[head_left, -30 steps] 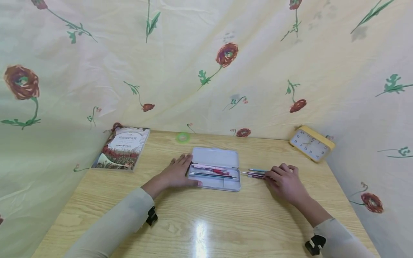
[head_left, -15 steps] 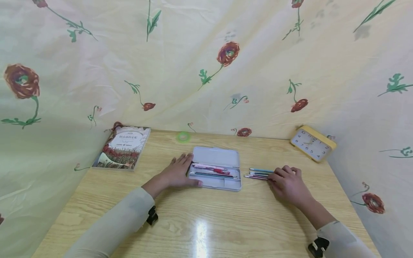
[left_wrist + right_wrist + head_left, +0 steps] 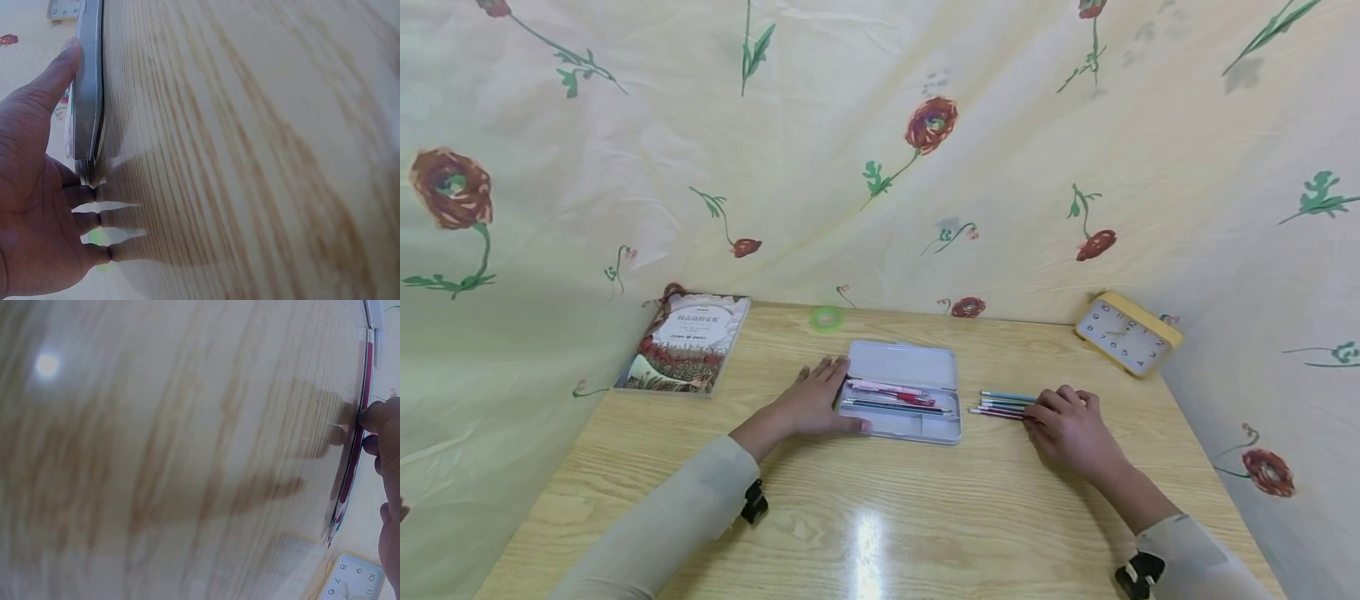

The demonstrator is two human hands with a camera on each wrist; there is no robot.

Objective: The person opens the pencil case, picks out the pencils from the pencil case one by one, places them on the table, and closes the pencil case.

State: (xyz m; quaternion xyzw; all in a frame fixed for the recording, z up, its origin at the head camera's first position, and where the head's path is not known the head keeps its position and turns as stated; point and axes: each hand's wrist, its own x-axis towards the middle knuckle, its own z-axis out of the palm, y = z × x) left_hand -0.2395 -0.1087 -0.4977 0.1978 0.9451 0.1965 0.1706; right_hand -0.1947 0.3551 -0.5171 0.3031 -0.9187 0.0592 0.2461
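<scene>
A pale pencil case [image 3: 901, 364] lies with its lid raised back in the middle of the table. Inside it are a pink-and-white pen [image 3: 883, 387], a red item [image 3: 914, 400] and a dark pencil [image 3: 891, 407]. My left hand [image 3: 808, 404] rests at the case's left end, fingers straight and spread, thumb along the front edge. In the left wrist view the thumb [image 3: 62, 65] touches the case's side [image 3: 87, 106]. Right of the case, my right hand [image 3: 1070, 429] pinches several pencils [image 3: 1003, 405] lying side by side; its fingers cover their right ends. A maroon pencil [image 3: 356, 453] shows beneath the fingertips.
A book [image 3: 688, 342] lies at the back left of the wooden table [image 3: 820, 517]. Near the back edge is a green ring [image 3: 827, 318]. A yellow alarm clock [image 3: 1127, 333] stands at the back right. Flowered cloth [image 3: 820, 167] hangs behind the table.
My right hand has moved slightly right with the pencils, which now lie more evenly side by side. Over the last half second almost nothing differs. The left hand and case stay put.
</scene>
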